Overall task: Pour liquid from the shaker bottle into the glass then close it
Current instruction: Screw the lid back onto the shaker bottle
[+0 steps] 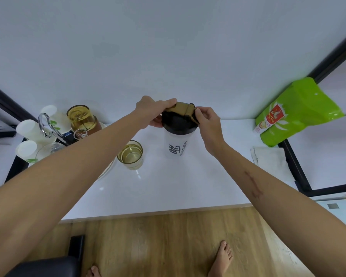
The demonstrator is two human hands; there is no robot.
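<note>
Left hand (151, 108) fingers curled over tan flip cap (181, 109); right hand (205, 118) pinches cap's 3 o'clock edge. Shaker bottle (177, 142) upright mid-desk (168, 186). Glass (130, 154) at its 9 o'clock, holding yellowish liquid: pouring likely done. Cap seemingly not snapped shut; closing remains.

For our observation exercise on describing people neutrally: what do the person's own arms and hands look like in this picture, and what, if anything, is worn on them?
Both arms are bare from hand to the frame edge: no sleeves, gloves, watch, rings or bracelets show. The left hand and right hand are uncovered. The right forearm carries a long, thin, reddish mark along its upper side.
</note>
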